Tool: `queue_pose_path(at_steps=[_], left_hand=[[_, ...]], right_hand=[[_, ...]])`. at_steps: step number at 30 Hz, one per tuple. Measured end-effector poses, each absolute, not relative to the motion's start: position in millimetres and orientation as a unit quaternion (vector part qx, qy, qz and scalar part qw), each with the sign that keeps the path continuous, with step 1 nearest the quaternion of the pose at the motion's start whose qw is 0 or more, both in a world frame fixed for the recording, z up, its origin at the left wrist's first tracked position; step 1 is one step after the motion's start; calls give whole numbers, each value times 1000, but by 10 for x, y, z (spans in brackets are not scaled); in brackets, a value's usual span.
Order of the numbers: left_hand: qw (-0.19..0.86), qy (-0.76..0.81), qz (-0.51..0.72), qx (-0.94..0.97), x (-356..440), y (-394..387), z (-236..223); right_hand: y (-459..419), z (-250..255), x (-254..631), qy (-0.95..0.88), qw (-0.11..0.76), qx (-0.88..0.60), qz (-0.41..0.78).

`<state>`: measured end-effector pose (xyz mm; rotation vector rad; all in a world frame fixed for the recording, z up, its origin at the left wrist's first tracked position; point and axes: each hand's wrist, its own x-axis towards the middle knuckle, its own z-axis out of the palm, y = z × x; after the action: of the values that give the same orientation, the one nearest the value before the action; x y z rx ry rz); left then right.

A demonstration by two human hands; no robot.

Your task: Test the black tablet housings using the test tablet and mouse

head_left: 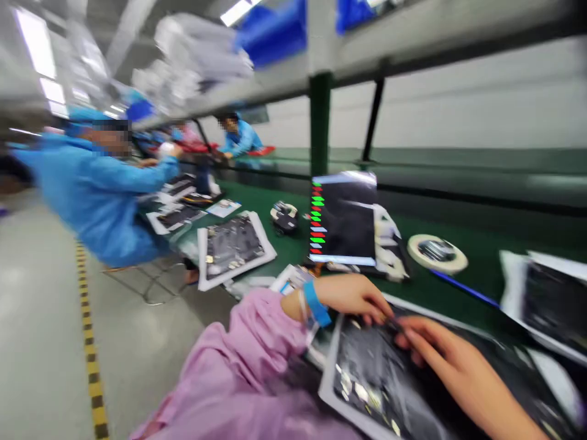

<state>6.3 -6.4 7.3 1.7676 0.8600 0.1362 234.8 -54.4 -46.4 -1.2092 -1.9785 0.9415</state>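
My left hand (355, 297), in a pink sleeve with a blue wrist strap, rests on the top edge of an open tablet back (367, 385) lying in front of me, its fingers curled down onto the edge. My right hand (454, 366) lies over the dark inside of the same tablet, fingers stretched toward the left hand. A thin dark piece seems to sit between the fingertips of both hands, but motion blur hides what it is. The tablet shows a white frame and small metal parts.
A dark sheet with red and green labels (343, 220) stands beyond my hands. A tape roll (438, 252) lies right, another tablet (545, 302) far right, a further open tablet (233, 247) left. People in blue coats (98, 189) work along the green bench (486, 250).
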Motion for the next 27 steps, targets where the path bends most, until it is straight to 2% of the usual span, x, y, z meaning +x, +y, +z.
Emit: queue_pose_path(at_steps=[1,4,8,14,21,27], left_hand=[[538,379,74,749,58,-113,92],[526,407,89,742,37,-127,103],[524,413,70,742,63,-100,103],[514,436,63,736,118,-150,91],[533,429,49,727,144,-140,8],[520,423,44,741,153,-152,8]], right_hand=[[-583,-343,2295,-728,297,-451,422],[-543,-242,2233,-635,318,-441,549],[-523,-339,2292,-579,337,-432,604],[-613,-284,2216,-659,337,-437,511],[-660,-294,2135,-726,296,-476,400],[-676,-302,2124,-750,297,-479,347]])
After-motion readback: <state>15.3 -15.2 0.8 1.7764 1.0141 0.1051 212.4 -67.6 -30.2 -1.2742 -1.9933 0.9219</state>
